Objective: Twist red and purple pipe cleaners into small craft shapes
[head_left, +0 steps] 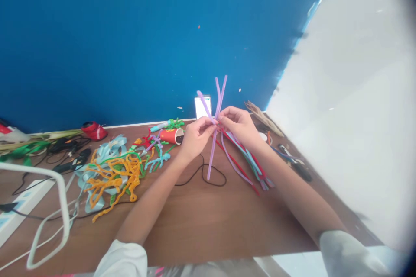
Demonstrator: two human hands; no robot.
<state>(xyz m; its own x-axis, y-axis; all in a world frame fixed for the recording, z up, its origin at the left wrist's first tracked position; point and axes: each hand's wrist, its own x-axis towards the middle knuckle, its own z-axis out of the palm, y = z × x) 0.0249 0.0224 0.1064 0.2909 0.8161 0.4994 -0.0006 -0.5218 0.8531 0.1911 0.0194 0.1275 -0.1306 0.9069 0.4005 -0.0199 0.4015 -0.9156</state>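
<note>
Purple pipe cleaners cross one another where my fingertips meet, above the middle of the table. My left hand pinches them at the crossing from the left. From the right, my right hand pinches them at almost the same spot. Several purple ends fan upward, and one purple length hangs down below the fingers. Under my right hand and forearm lies a bundle of red, light blue and purple pipe cleaners, partly hidden by the arm.
A lit phone leans against the blue wall behind my hands. Orange pipe cleaners and pale blue ribbon are heaped on the left, near a red paper cup. A white power strip and black cable lie on the brown table.
</note>
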